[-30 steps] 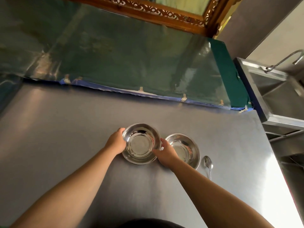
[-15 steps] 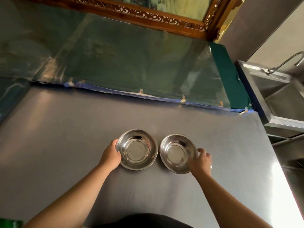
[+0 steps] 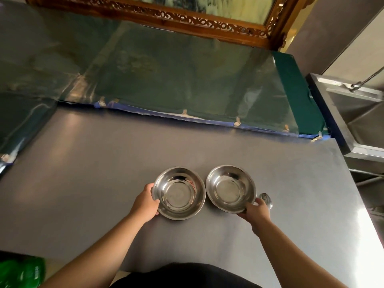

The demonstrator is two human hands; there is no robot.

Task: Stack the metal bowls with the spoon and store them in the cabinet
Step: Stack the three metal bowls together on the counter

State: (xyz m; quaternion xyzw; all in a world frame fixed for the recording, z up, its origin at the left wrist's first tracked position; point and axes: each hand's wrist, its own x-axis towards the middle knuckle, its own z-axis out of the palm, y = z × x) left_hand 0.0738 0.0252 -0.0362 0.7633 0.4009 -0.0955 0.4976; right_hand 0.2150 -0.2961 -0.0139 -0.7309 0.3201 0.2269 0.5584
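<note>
Bowls are sitting side by side on the steel table (image 3: 104, 173). The left hand (image 3: 145, 204) is pinching the left bowl (image 3: 179, 193) by its rim; the right hand (image 3: 256, 212) is gripping the right bowl (image 3: 230, 188) (spoon (image 3: 266, 199) just behind). Lifting one level and lowering it centred should help it nest cleanly.

Worktop: grey steel table (image 3: 104, 183), glare along its right edge.
Behind: green padded surface under clear plastic sheet (image 3: 187, 80), clipped at the front edge.
Above: carved wooden frame (image 3: 187, 19).
Right: steel sink (image 3: 357, 113) with tap (image 3: 367, 79).
</note>
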